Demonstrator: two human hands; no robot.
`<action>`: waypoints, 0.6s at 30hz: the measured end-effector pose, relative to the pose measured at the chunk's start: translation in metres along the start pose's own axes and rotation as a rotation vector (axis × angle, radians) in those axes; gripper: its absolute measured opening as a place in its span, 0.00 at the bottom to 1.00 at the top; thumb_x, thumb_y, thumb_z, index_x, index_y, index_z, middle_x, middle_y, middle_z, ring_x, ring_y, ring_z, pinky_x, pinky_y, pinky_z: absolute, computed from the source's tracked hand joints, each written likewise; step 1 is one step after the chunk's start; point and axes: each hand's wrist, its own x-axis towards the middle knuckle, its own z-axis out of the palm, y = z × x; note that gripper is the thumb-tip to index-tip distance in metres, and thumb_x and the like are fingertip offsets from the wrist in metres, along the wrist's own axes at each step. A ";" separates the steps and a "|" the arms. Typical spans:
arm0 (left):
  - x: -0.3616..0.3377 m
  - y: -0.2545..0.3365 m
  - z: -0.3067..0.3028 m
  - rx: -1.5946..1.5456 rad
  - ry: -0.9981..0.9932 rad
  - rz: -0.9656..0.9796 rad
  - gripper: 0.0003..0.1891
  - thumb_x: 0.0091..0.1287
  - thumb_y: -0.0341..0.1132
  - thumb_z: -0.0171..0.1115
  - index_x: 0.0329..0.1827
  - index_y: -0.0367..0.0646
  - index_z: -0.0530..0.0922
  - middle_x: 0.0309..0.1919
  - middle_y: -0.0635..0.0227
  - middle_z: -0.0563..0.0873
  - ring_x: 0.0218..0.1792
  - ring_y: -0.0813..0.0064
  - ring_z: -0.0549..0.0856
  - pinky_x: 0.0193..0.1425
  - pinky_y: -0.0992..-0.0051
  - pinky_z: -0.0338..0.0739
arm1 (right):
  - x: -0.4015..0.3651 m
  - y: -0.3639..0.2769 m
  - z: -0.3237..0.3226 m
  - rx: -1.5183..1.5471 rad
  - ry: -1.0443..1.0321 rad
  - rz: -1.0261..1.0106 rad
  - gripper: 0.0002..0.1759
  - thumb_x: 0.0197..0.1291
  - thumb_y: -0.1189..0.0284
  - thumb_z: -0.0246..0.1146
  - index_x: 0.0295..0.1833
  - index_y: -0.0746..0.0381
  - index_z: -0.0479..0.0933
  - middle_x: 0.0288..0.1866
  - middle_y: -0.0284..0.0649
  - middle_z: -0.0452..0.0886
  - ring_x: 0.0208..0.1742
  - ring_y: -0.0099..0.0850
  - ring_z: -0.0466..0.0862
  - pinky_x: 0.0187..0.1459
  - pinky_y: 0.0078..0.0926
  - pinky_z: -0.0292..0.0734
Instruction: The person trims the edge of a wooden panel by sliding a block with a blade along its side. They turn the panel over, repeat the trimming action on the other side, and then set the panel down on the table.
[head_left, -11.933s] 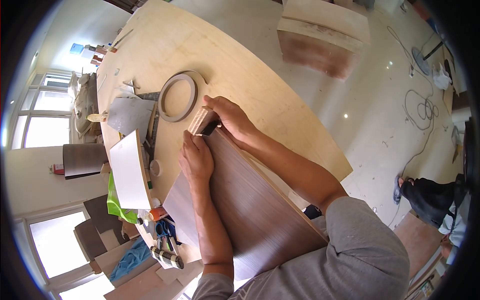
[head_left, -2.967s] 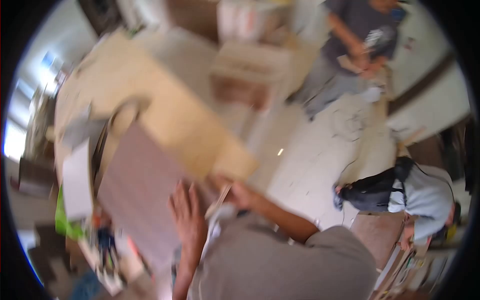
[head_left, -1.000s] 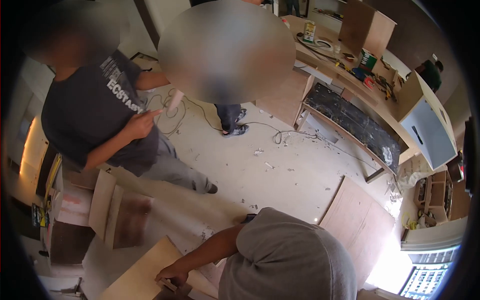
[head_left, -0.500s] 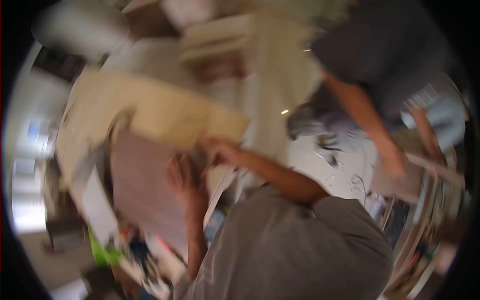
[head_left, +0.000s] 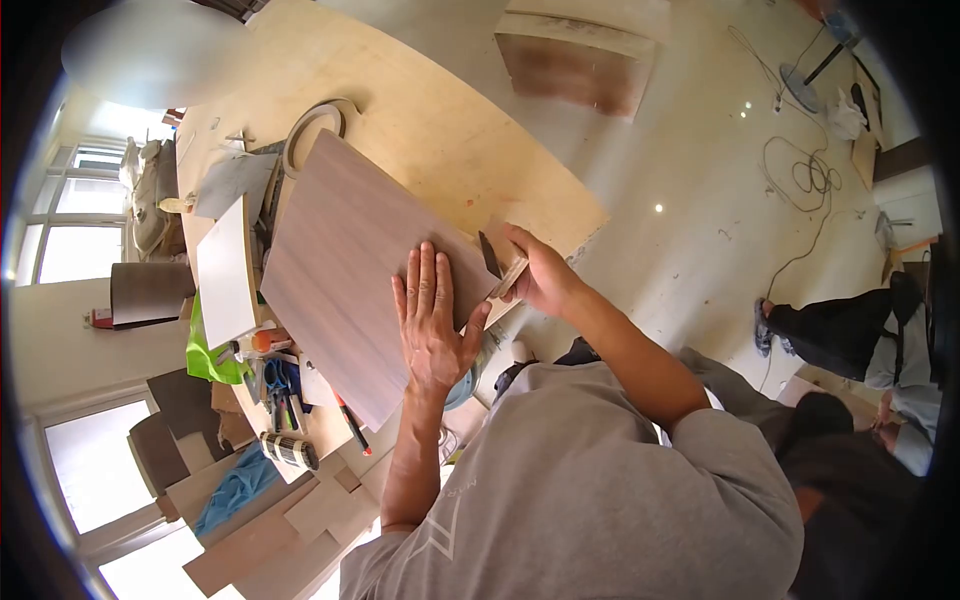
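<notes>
Brown wood-grain laminate, a flat four-cornered panel (head_left: 340,240), lies face up on the pale plywood tabletop (head_left: 450,120). One corner points away toward a grey flat ring (head_left: 296,133), and the opposite corner reaches over the clutter at the table's near edge. From here the panel looks close to square, so I cannot tell its long axis. The left hand (head_left: 430,320) is pressed palm-down on the panel's near part, forearm straight behind it, fingers stretched out and slightly spread, gripping nothing. The right hand (head_left: 540,275) sits at the panel's right edge with the elbow bent. Its fingers are curled tight round a small pale wooden block (head_left: 508,280) with a dark strip on it, laid against that edge. Left of the panel is a white board (head_left: 225,270). Past the panel's near corner lie blue-handled scissors (head_left: 275,385) and a red pencil (head_left: 352,425). A pale angular mark on the grey shirt (head_left: 600,500) is too faint to read.
</notes>
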 end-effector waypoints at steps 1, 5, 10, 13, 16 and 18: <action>0.000 0.000 0.001 0.002 0.004 0.002 0.40 0.64 0.46 0.64 0.74 0.32 0.61 0.75 0.48 0.61 0.77 0.51 0.57 0.78 0.48 0.46 | -0.001 0.002 0.000 0.019 -0.009 0.020 0.21 0.69 0.49 0.51 0.45 0.56 0.75 0.31 0.32 0.81 0.27 0.26 0.81 0.24 0.26 0.74; 0.000 -0.001 0.003 0.014 0.011 0.005 0.41 0.64 0.48 0.64 0.74 0.32 0.60 0.75 0.48 0.60 0.77 0.52 0.56 0.78 0.48 0.44 | -0.005 0.003 0.002 0.074 -0.028 0.035 0.20 0.70 0.51 0.50 0.49 0.56 0.74 0.32 0.32 0.82 0.27 0.25 0.82 0.22 0.25 0.77; 0.001 0.001 0.002 0.030 -0.005 -0.009 0.41 0.65 0.50 0.62 0.74 0.33 0.60 0.76 0.48 0.59 0.78 0.51 0.55 0.78 0.48 0.43 | -0.012 0.002 0.004 0.084 -0.074 0.033 0.19 0.71 0.51 0.50 0.54 0.54 0.70 0.34 0.33 0.81 0.28 0.25 0.83 0.22 0.24 0.78; 0.003 0.004 -0.001 0.023 -0.028 -0.026 0.41 0.65 0.51 0.62 0.75 0.33 0.60 0.76 0.48 0.58 0.78 0.51 0.54 0.78 0.48 0.43 | -0.012 0.005 0.001 0.076 -0.085 0.032 0.20 0.71 0.50 0.50 0.56 0.52 0.68 0.35 0.33 0.81 0.29 0.25 0.83 0.22 0.24 0.77; 0.007 0.010 -0.003 0.025 -0.033 -0.067 0.42 0.64 0.51 0.62 0.75 0.34 0.60 0.76 0.48 0.57 0.78 0.50 0.54 0.77 0.46 0.42 | -0.013 0.007 0.000 0.090 -0.109 0.043 0.20 0.71 0.49 0.51 0.57 0.52 0.67 0.36 0.33 0.80 0.29 0.24 0.83 0.22 0.23 0.78; 0.009 0.016 0.002 0.046 -0.004 -0.105 0.42 0.63 0.51 0.63 0.75 0.35 0.60 0.77 0.49 0.57 0.78 0.50 0.53 0.77 0.45 0.42 | -0.015 0.008 0.003 0.104 -0.119 0.033 0.21 0.70 0.49 0.51 0.58 0.52 0.67 0.36 0.33 0.80 0.29 0.24 0.82 0.22 0.23 0.78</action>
